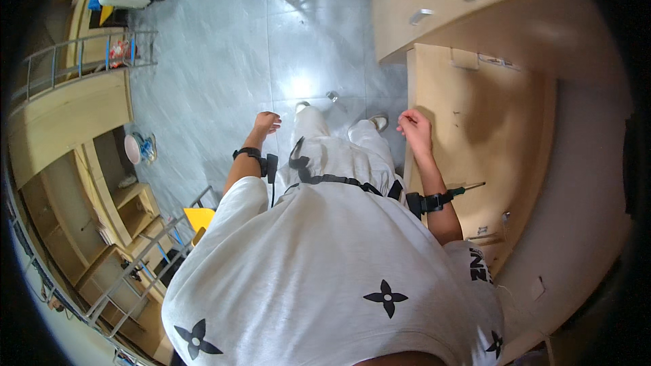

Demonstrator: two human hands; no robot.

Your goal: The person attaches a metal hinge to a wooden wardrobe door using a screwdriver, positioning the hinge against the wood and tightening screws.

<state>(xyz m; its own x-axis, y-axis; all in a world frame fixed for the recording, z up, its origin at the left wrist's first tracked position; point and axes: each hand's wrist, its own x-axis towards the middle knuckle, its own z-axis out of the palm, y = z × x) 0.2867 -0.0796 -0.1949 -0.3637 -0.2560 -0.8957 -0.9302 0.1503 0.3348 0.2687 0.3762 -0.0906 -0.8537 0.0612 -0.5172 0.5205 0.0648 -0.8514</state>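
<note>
My left hand (267, 123) hangs in the air over the grey floor, left of my legs, its fingers loosely bent and apart with nothing in them. On the other side, my right hand (415, 129) is beside the front edge of a light wooden desk (468, 152). Its fingers are curled inward, and no object shows in them. Black straps with small boxes circle both forearms. Next to the right strap, a thin-shafted tool with a dark green handle (468, 188), like a screwdriver, shows over the desk.
A small shiny object (332, 96) is on the tiled floor (224, 47) just ahead of my feet. Wooden cabinets with a metal handle (421, 16) jut out at upper right. Bunk ladders (81, 57), a yellow chair (198, 217) and a pale basin (133, 150) line the left.
</note>
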